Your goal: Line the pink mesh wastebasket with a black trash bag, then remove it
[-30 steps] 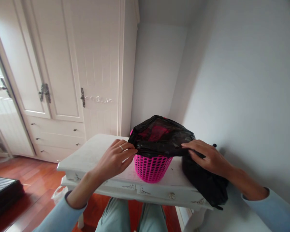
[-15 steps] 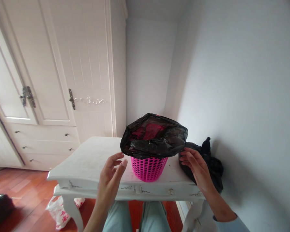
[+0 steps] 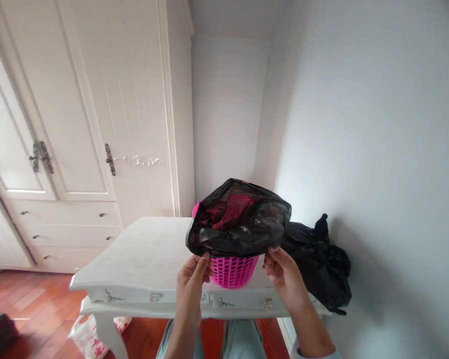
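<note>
Left hand (image 3: 192, 279) and right hand (image 3: 286, 276) pinching the near edge of a black plastic bag (image 3: 243, 238) set in a pink basket (image 3: 235, 273).
Both hands nearly closed: left thumb uppermost at the bag's edge, fingers curled beneath; right thumb and forefinger meeting on the edge, remaining fingers bent inward. Forearms rise from the lower border and flank the basket, the right ending in a pale blue sleeve (image 3: 316, 355). Bag mouth spread wide, overhanging the basket's near rim; pink shows at the far left. Basket upright, near the front edge of the white worktop (image 3: 142, 259). To its right, a second black bag (image 3: 318, 262), knotted on top, drooping past the worktop's edge. Beyond, at left, a white wardrobe (image 3: 138, 99); on the reddish floor (image 3: 33, 299), a white-and-red bag (image 3: 92, 336).
</note>
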The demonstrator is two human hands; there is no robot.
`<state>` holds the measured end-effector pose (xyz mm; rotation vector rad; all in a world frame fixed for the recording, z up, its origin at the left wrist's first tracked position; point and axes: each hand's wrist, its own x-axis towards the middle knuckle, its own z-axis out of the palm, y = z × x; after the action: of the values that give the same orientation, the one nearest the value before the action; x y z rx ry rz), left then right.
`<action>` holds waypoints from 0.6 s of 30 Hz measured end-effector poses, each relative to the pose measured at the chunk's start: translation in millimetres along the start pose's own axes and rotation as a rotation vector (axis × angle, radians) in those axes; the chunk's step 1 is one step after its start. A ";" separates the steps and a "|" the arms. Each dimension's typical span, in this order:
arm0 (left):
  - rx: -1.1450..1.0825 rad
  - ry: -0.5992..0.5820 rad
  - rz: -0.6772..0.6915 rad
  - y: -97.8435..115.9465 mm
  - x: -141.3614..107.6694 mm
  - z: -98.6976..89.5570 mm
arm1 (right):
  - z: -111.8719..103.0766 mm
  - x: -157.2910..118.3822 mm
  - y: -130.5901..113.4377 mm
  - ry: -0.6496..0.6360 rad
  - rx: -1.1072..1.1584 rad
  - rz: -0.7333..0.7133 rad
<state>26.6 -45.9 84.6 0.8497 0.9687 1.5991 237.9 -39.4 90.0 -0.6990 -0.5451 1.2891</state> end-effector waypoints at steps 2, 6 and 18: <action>0.050 0.021 -0.032 -15.7 7.8 -8.0 | -6.5 3.4 12.5 0.039 0.001 0.039; 0.155 0.029 -0.049 -35.3 18.4 -16.1 | -12.6 9.1 28.7 0.060 0.037 0.082; 0.229 0.344 0.396 7.9 -10.6 -31.7 | -90.9 -22.5 28.1 0.220 -0.118 0.015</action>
<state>-2.5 -62.7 77.7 0.9871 1.3050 2.0466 279.4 -72.5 7.9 -0.9319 -0.4387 1.1832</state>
